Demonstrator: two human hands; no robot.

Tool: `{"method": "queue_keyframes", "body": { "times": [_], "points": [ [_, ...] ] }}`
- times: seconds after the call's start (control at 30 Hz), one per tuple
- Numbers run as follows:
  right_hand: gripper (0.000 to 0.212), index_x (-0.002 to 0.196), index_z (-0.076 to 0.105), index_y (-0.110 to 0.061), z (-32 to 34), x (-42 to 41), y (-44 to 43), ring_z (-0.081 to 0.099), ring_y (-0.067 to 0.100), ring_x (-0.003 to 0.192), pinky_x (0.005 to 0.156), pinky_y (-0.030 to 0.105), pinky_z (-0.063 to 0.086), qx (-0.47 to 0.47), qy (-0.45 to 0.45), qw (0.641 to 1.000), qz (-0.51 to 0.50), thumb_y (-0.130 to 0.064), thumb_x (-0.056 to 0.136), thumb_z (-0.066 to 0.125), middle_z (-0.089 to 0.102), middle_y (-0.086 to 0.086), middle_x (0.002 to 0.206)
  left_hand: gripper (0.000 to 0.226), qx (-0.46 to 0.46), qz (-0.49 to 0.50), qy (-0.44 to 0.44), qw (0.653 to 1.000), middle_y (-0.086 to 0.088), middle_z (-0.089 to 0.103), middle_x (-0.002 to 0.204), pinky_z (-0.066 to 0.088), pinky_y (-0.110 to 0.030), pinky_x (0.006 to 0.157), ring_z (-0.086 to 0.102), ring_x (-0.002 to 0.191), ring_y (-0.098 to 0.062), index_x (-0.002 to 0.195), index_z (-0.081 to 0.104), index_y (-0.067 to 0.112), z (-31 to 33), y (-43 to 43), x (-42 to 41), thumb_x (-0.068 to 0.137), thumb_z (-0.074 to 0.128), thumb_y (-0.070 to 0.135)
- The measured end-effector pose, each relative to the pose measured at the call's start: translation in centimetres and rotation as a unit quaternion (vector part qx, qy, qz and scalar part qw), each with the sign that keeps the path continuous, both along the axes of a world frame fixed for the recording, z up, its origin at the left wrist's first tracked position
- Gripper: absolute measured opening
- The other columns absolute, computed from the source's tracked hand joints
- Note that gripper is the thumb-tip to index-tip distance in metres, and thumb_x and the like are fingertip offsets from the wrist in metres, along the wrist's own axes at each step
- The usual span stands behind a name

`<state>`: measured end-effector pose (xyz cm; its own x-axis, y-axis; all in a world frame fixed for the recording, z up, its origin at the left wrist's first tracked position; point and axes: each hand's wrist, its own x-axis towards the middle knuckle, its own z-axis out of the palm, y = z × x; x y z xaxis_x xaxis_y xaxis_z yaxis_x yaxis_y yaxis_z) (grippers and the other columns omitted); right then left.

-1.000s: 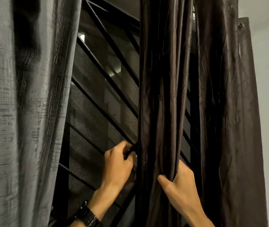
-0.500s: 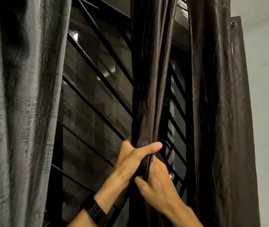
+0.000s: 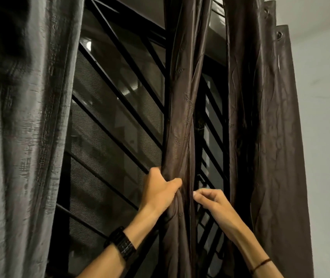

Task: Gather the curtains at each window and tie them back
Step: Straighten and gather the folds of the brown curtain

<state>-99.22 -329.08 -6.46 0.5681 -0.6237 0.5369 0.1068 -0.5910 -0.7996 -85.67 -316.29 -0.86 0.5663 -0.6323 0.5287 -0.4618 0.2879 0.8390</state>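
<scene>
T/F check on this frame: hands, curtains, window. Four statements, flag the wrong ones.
1. The left hand grips the twisted brown curtain. True.
2. The watch sits on the right wrist. False: it is on the left wrist; the right wrist wears a thin band.
3. A grey curtain hangs left of the window bars. True.
4. A tie already holds the brown curtain back. False: no tie shows; only the left hand holds it gathered.
</scene>
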Motion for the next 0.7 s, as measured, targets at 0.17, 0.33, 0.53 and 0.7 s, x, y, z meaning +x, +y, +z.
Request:
{"method": "queue_keyframes", "body": {
  "times": [0.17, 0.33, 0.53, 0.7],
  "points": [
    [0.038, 0.093, 0.056, -0.010, -0.8, 0.0, 0.6, 0.053, 0.029, 0.085, 0.075, 0.041, 0.051, 0.155, -0.079, 0.978, 0.116, -0.034, 0.081, 0.084, 0.051, 0.018, 0.095, 0.043, -0.005, -0.051, 0.048, 0.997, 0.004, 0.064, 0.100, 0.051, -0.023, 0.072, 0.062, 0.088, -0.005, 0.090, 0.044, 0.030, 0.1, 0.2, 0.4, 0.083, 0.082, 0.011],
    [0.049, 0.141, 0.059, -0.014, -0.7, 0.4, 1.2, 0.053, 0.040, 0.133, 0.116, 0.059, 0.037, 0.304, -0.118, 0.920, 0.217, -0.046, 0.108, 0.044, 0.059, 0.018, 0.143, 0.048, -0.003, -0.119, 0.095, 0.988, -0.008, 0.078, 0.107, 0.060, -0.028, 0.081, 0.076, 0.092, -0.014, 0.114, 0.063, 0.013, 0.2, 0.0, 1.1, 0.074, 0.088, 0.002],
    [0.025, 0.116, 0.075, -0.005, 0.0, 1.6, 2.1, 0.074, 0.028, 0.098, 0.085, 0.039, 0.062, 0.243, -0.029, 0.961, 0.125, -0.015, 0.103, 0.056, 0.073, 0.021, 0.116, 0.040, 0.037, -0.021, -0.016, 0.999, 0.004, 0.065, 0.103, 0.050, -0.017, 0.070, 0.062, 0.088, -0.003, 0.089, 0.047, 0.030, 0.4, 0.6, 0.9, 0.082, 0.085, 0.021],
    [0.012, 0.097, 0.072, -0.026, -0.7, 1.9, 2.2, 0.063, 0.018, 0.093, 0.077, 0.039, 0.055, -0.200, 0.065, 0.914, -0.348, -0.036, 0.095, 0.066, 0.066, -0.013, 0.088, 0.034, 0.056, 0.133, -0.201, 0.969, 0.004, 0.053, 0.092, 0.047, -0.027, 0.075, 0.052, 0.093, -0.018, 0.092, 0.055, 0.016, 0.1, 0.9, 0.2, 0.089, 0.077, 0.041]
  ]
}}
